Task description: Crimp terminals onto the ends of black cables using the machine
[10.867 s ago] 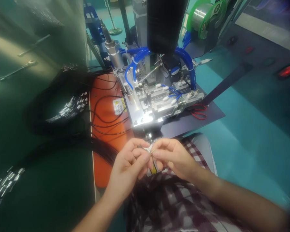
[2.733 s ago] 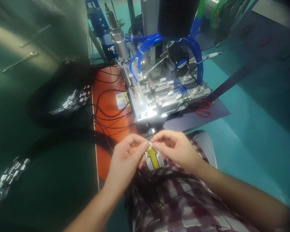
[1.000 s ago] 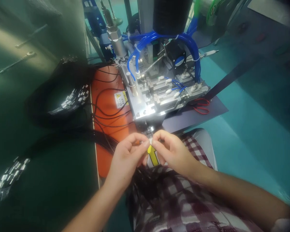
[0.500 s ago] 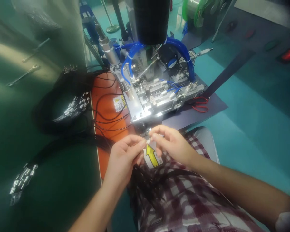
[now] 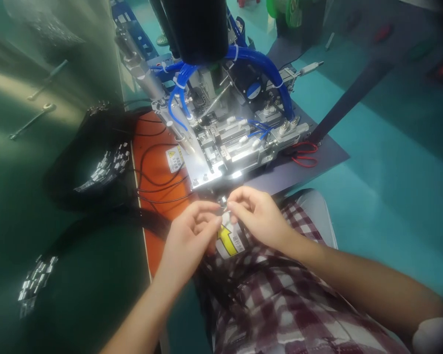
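My left hand [image 5: 194,228] is curled in front of the machine. Its thumb and index tips show a small gap, and the other fingers bend inward; what they hold cannot be made out. Facing it, my right hand [image 5: 258,214] pinches a thin, pale wire-like piece [image 5: 227,211] between thumb and fingertips. The fingertips of both hands nearly meet. Just below them is a white label with a yellow arrow [image 5: 227,242]. Close beyond lies the front of a metal machine [image 5: 221,172]. A dark bundle of thin cables [image 5: 217,285] rests on the lap, partly in shadow.
On the green table [image 5: 96,275] at left lie black cable coils [image 5: 64,182] with shiny metal ends. Thin black cables cross an orange board [image 5: 158,182]. A dark cylinder [image 5: 195,29] and blue hoses [image 5: 280,88] rise over the machine. Red wire [image 5: 304,157] loops at right.
My left thumb and index tips have moved slightly apart. The thin pale piece at my right fingertips shows more clearly. The view has shifted a little, so the machine appears further left.
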`<state>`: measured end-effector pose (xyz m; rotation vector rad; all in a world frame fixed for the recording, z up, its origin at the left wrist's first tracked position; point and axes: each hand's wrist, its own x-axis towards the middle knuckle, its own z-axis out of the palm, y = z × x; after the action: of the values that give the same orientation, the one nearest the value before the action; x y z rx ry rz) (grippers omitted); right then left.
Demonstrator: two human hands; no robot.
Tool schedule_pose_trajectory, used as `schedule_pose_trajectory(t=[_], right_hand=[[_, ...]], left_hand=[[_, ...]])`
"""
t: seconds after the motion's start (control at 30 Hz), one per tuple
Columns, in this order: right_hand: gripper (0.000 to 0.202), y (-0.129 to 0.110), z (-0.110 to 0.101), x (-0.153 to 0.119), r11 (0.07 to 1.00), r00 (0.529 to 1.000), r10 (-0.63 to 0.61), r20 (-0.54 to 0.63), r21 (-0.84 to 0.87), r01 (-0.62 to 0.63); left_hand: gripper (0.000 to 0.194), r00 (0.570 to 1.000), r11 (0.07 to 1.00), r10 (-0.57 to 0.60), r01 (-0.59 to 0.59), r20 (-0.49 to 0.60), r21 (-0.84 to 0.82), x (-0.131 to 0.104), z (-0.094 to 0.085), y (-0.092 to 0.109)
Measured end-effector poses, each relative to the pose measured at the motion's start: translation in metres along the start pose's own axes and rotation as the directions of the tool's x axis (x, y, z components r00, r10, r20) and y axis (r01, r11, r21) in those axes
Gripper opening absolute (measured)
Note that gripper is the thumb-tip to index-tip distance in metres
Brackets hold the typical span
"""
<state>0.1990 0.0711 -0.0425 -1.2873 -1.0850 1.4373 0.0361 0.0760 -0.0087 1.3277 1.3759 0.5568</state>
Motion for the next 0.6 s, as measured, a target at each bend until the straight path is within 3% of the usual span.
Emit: schedule_pose_trajectory(t=[0.03,0.1,0.2,0.27,0.4,0.6], right_hand=[[0.005,0.001,-0.001,0.002,1.0,1.0,0.009,-0.008,-0.02,-0.009],[0.006,0.004,-0.003,0.007,0.999,0.999,0.02,-0.028,-0.029,-0.021],[0.007,0.009,-0.006,0.015,0.999,0.998,0.046,-0.049,0.012,-0.046],[0.009,0.011,-0.008,0.021,0.997,0.997,0.076,-0.034,0.035,-0.075],[0.016,0.014,-0.012,0.026,0.992,0.993,0.114,-0.024,0.061,-0.112],[0.02,0.015,-0.008,0.024,0.995,0.993,0.101,-0.053,-0.003,-0.101]], left_hand=[[0.019,0.996,0.986,0.081,-0.075,-0.034,0.146,0.001,-0.002,-0.002],[0.013,0.949,0.87,0.31,-0.256,-0.062,0.422,0.005,-0.005,-0.008],[0.012,0.851,0.682,0.524,-0.443,0.035,0.582,0.014,-0.011,-0.019],[0.014,0.822,0.652,0.567,-0.49,0.057,0.578,0.02,-0.014,-0.026],[0.012,0.784,0.628,0.621,-0.485,-0.016,0.608,0.025,-0.017,-0.034],[0.013,0.803,0.671,0.595,-0.465,-0.045,0.577,0.025,-0.018,-0.037]])
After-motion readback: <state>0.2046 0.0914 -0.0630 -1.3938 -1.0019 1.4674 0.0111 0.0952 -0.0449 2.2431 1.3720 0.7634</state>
